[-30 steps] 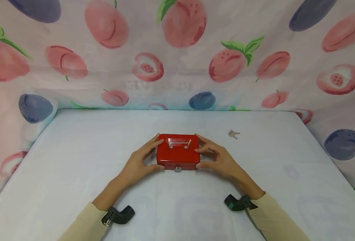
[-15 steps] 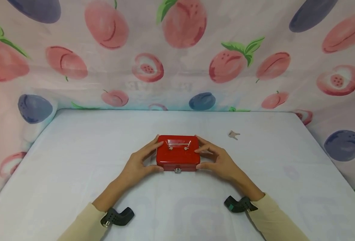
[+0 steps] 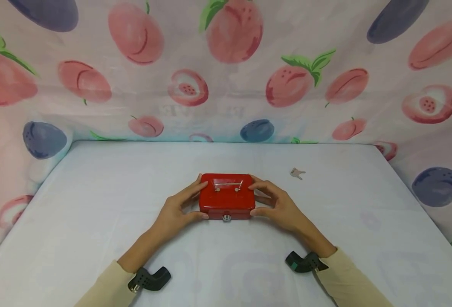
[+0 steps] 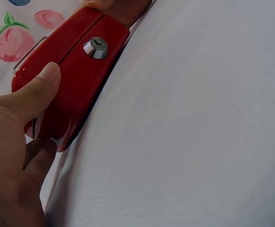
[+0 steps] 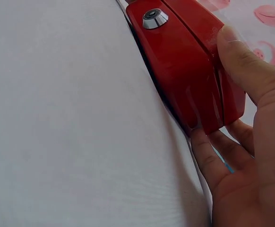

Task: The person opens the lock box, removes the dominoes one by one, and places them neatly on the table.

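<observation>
A small red metal cash box [image 3: 227, 202] sits on the white-covered table, lid closed, front facing me. Its wire handle [image 3: 227, 183] lies on the lid, and a silver keyhole lock [image 4: 96, 48] projects from the front. My left hand [image 3: 172, 213] grips the left end, thumb on the front and fingers around the side and far corner. At the right end my right hand [image 3: 281, 207] holds it the same way; in the right wrist view its thumb [image 5: 241, 54] presses near the lid seam. Fingertips at the far corners are partly hidden.
A pair of small keys [image 3: 297, 173] lies on the table behind and right of the box. Fruit-printed cloth [image 3: 226, 98] hangs behind the table and along both sides.
The right index finger has shifted slightly away from me along the lid's right edge. Both hands stay on the cash box, which has not visibly moved; the head view tilts up a little.
</observation>
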`<state>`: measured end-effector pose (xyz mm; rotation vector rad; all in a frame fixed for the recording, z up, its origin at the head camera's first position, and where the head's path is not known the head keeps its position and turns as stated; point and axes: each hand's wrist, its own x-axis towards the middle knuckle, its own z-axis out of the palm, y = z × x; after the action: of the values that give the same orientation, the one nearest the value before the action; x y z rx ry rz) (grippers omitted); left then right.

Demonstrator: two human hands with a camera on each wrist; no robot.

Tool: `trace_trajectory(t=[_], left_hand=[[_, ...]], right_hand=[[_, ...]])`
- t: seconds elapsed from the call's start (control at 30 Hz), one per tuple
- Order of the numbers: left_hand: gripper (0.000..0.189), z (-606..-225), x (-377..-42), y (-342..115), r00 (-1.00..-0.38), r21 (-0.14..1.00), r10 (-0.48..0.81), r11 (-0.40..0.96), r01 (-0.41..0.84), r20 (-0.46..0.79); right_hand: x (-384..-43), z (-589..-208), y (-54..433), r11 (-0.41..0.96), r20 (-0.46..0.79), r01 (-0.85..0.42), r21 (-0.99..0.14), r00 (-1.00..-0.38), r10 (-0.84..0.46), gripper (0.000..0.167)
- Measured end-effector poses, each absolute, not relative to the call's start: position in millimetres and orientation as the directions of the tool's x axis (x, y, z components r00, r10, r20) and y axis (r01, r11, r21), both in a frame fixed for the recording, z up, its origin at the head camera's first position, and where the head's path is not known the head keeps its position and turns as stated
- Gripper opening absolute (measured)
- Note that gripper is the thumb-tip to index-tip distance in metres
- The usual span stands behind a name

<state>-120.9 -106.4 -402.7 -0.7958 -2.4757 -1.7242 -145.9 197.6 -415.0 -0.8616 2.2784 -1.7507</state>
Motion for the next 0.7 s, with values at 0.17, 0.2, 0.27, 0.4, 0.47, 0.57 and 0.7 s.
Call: trace_trajectory(t=[0.17, 0.2, 0.27, 0.4, 0.47, 0.57, 0.7], left_hand=[[0.071, -391.3, -115.4, -104.4, -0.867, 0.870, 0.391, 0.252, 0.424, 0.309], [0.070, -391.3, -115.4, -104.5, -0.866, 0.869, 0.390, 0.249, 0.427, 0.314], [0.070, -391.1, -115.0, -104.2, -0.865, 0.870, 0.388, 0.242, 0.429, 0.318], [0.068, -390.6, -114.2, -103.8, -0.868, 0.877, 0.380, 0.231, 0.422, 0.318], [0.068, -390.3, -113.8, -103.4, -0.870, 0.880, 0.377, 0.227, 0.418, 0.317], [0.068, -389.7, -113.3, -102.7, -0.873, 0.882, 0.371, 0.222, 0.415, 0.317], [0.067, -389.3, -112.8, -101.9, -0.877, 0.885, 0.361, 0.222, 0.410, 0.316]], right_hand=[[-147.9, -419.7, 198.5, 0.134, 0.228, -0.340, -0.931, -0.827, -0.513, 0.054], [-148.2, -420.3, 198.5, 0.128, 0.232, -0.341, -0.931, -0.826, -0.513, 0.054], [-148.3, -420.4, 198.4, 0.114, 0.239, -0.341, -0.933, -0.825, -0.512, 0.054], [-148.4, -419.8, 198.2, 0.088, 0.248, -0.337, -0.937, -0.824, -0.510, 0.054], [-148.5, -419.4, 198.1, 0.079, 0.247, -0.330, -0.941, -0.826, -0.507, 0.054], [-148.8, -419.0, 198.1, 0.073, 0.239, -0.316, -0.946, -0.831, -0.501, 0.053], [-149.2, -418.9, 198.2, 0.069, 0.238, -0.311, -0.948, -0.835, -0.497, 0.052]])
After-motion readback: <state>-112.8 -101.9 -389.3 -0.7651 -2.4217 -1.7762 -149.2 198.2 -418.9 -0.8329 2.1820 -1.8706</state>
